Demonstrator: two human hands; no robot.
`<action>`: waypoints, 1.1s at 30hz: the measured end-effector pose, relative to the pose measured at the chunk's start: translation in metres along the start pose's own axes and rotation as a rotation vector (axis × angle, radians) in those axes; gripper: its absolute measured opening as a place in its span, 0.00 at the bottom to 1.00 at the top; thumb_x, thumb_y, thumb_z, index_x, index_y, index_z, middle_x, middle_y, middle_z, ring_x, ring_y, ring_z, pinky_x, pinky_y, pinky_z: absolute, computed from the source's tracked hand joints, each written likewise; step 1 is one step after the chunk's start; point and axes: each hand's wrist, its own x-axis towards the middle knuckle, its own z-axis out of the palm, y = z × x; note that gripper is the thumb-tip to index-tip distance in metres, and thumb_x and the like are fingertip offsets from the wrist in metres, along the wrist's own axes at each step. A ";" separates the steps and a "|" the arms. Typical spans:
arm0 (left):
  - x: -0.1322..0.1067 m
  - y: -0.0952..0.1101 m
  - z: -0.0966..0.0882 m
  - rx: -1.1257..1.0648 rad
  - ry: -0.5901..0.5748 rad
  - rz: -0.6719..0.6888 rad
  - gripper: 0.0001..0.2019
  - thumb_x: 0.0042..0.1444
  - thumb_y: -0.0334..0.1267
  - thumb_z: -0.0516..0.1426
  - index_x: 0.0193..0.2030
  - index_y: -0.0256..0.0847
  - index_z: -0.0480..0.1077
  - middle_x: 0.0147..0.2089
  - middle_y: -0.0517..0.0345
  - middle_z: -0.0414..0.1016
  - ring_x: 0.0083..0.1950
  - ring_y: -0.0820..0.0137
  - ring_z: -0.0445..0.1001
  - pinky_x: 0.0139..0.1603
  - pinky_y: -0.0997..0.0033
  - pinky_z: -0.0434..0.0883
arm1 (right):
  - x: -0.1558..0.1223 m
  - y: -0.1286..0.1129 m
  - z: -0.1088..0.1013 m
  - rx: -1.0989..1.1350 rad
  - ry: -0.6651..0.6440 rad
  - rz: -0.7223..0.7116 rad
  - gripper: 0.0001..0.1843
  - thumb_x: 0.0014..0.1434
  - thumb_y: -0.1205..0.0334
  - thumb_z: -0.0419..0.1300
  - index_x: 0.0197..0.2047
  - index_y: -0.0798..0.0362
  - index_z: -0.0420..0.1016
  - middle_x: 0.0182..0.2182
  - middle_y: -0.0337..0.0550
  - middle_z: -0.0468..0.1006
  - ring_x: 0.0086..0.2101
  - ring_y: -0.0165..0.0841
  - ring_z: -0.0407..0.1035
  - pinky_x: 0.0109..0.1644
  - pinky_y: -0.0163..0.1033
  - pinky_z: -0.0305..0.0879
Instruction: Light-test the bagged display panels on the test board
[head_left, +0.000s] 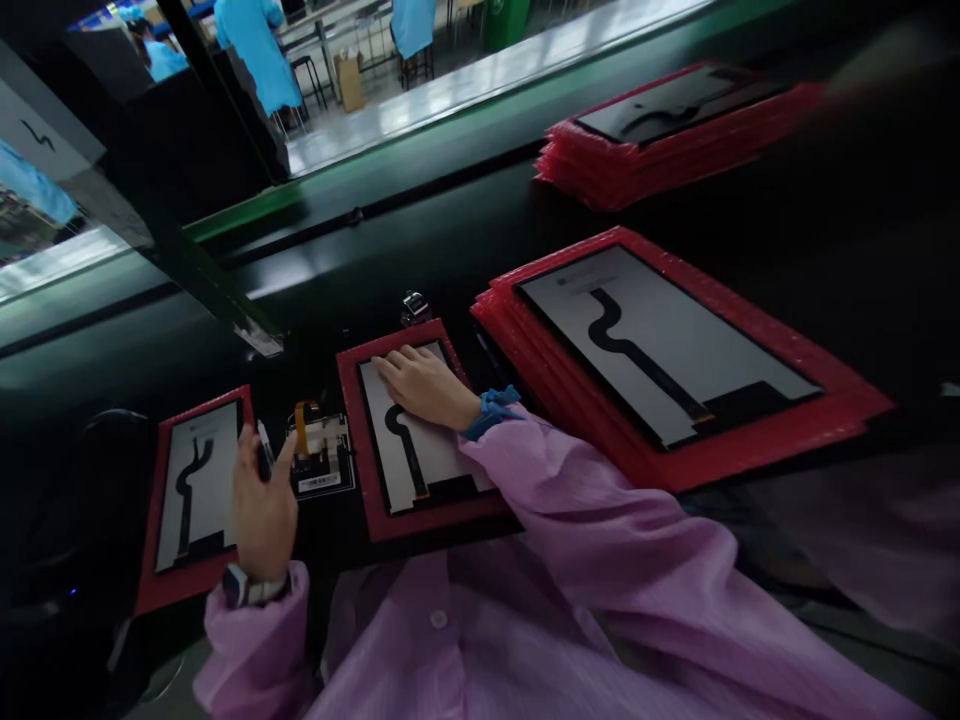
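Observation:
My right hand [426, 388] lies flat, fingers stretched out, on the middle display panel [442, 455]. That panel has a pale back with a black flex cable and rests on a red foam sheet [373, 500]. My left hand [264, 515] is at the right edge of the left display panel [199, 490], with thumb and fingers apart. A slim dark and white object [265, 448] shows between them; whether the hand touches it I cannot tell. Between the two panels lies a small circuit module [322, 460] with an orange flex strip.
To the right is a stack of red foam sheets [750, 465] with a display panel [675, 320] on top. Another red stack [600, 175] stands farther back. A small metal counter-like device [415, 308] sits behind the middle panel. A slanting post [187, 260] rises at left.

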 end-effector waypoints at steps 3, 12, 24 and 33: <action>0.029 -0.025 0.015 0.094 -0.244 0.091 0.29 0.65 0.20 0.48 0.69 0.44 0.70 0.80 0.34 0.46 0.75 0.40 0.61 0.63 0.38 0.71 | -0.006 0.013 0.013 0.037 0.014 0.019 0.21 0.72 0.64 0.52 0.66 0.60 0.65 0.56 0.54 0.73 0.55 0.44 0.64 0.60 0.48 0.62; 0.088 -0.018 0.066 -0.447 -0.231 -0.173 0.20 0.73 0.49 0.48 0.46 0.45 0.80 0.54 0.50 0.83 0.59 0.54 0.79 0.72 0.37 0.59 | -0.014 0.005 0.011 0.103 0.018 0.076 0.18 0.73 0.63 0.53 0.61 0.61 0.71 0.54 0.54 0.74 0.55 0.45 0.64 0.59 0.49 0.65; 0.073 0.010 0.075 -0.860 -0.099 -0.440 0.19 0.72 0.52 0.49 0.41 0.42 0.72 0.36 0.55 0.82 0.40 0.67 0.81 0.48 0.66 0.74 | -0.031 -0.010 0.012 0.099 -0.001 0.108 0.19 0.71 0.59 0.56 0.60 0.62 0.72 0.52 0.57 0.73 0.54 0.50 0.64 0.59 0.54 0.67; 0.071 0.015 0.071 -0.826 -0.232 -0.373 0.14 0.71 0.43 0.51 0.49 0.41 0.76 0.30 0.60 0.80 0.32 0.71 0.80 0.37 0.72 0.73 | -0.042 -0.015 0.010 0.067 -0.098 -0.011 0.34 0.64 0.58 0.67 0.68 0.61 0.64 0.61 0.60 0.68 0.58 0.52 0.63 0.63 0.56 0.68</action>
